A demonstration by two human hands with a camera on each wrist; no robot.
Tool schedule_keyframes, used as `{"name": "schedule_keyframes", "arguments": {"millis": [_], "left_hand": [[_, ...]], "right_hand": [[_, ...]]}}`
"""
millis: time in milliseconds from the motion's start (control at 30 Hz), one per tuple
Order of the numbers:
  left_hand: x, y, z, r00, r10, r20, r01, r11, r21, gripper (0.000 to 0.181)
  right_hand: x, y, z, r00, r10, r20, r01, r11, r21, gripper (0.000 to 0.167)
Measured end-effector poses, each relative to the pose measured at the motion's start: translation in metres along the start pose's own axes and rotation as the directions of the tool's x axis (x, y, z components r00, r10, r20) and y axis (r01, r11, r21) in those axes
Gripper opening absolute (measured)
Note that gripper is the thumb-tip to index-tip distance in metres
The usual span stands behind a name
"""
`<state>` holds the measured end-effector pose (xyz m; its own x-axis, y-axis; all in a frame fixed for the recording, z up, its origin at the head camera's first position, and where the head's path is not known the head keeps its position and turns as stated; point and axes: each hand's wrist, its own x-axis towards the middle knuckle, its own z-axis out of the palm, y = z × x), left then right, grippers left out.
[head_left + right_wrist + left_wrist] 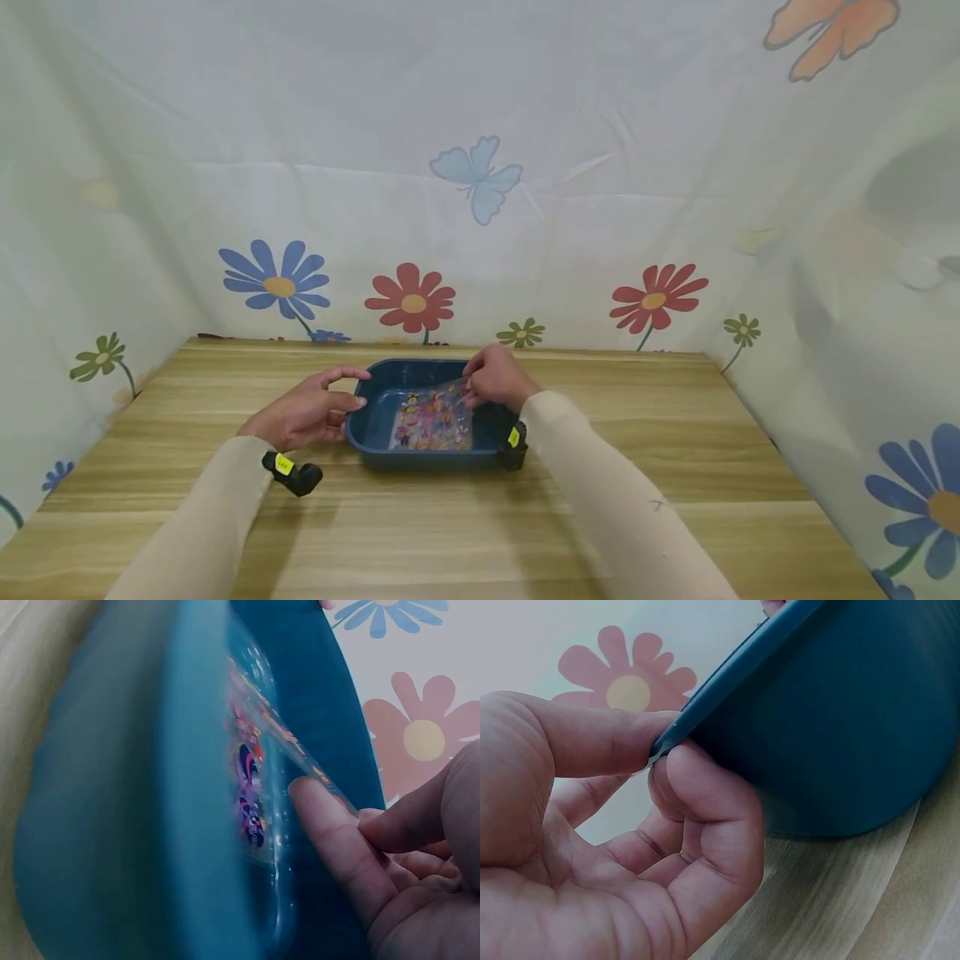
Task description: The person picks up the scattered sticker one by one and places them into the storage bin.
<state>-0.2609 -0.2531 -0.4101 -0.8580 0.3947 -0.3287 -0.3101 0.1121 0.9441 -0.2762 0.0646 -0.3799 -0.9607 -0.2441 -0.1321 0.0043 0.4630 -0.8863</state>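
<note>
A dark blue plastic basin (431,460) stands on the wooden table. Its left rim is pinched by my left hand (303,414), thumb against curled fingers, as the left wrist view shows. Inside the basin is a clear sticker sheet (431,423) with colourful cartoon figures. My right hand (498,379) reaches over the basin's right side and pinches the sheet's upper right corner between thumb and fingers. In the right wrist view that corner of the sheet (289,742) is raised at a slant, and the basin's near wall (199,787) hides part of it.
The wood-grain table (420,533) extends around the basin on all sides. Behind it hangs a pale curtain (360,208) printed with flowers and butterflies, and more of the cloth closes off both sides. A small black device (296,475) is strapped to each wrist.
</note>
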Motion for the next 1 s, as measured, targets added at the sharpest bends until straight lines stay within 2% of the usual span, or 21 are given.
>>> {"name": "schedule_keyframes", "arguments": {"millis": [267, 533, 700, 767, 900, 1000], "left_hand": [[0.0, 0.0, 0.001, 1.0, 0.013, 0.013, -0.013, 1.0, 0.003, 0.056], [0.0, 0.001, 0.001, 1.0, 0.0, 0.005, 0.0, 1.0, 0.01, 0.059], [0.001, 0.001, 0.0, 1.0, -0.002, -0.005, 0.002, 1.0, 0.024, 0.059], [0.001, 0.001, -0.001, 1.0, -0.003, -0.011, 0.004, 1.0, 0.03, 0.06], [0.002, 0.002, -0.001, 1.0, -0.012, -0.015, 0.012, 0.999, 0.035, 0.061], [0.001, 0.003, -0.001, 1.0, -0.016, -0.016, 0.017, 0.999, 0.042, 0.061]], "right_hand": [[0.0, 0.001, 0.003, 1.0, 0.007, -0.004, -0.007, 0.999, -0.048, 0.032], [-0.001, 0.0, -0.001, 1.0, -0.006, -0.021, 0.001, 0.978, -0.21, 0.037], [-0.004, 0.0, -0.006, 0.999, -0.029, -0.026, 0.022, 0.966, -0.257, 0.039], [-0.005, 0.001, -0.007, 0.998, -0.056, -0.024, 0.047, 0.958, -0.282, 0.038], [-0.009, 0.002, -0.009, 0.99, -0.128, -0.052, 0.098, 0.914, -0.395, 0.036], [-0.011, 0.003, -0.011, 0.984, -0.156, -0.083, 0.102, 0.886, -0.452, 0.034]]}}
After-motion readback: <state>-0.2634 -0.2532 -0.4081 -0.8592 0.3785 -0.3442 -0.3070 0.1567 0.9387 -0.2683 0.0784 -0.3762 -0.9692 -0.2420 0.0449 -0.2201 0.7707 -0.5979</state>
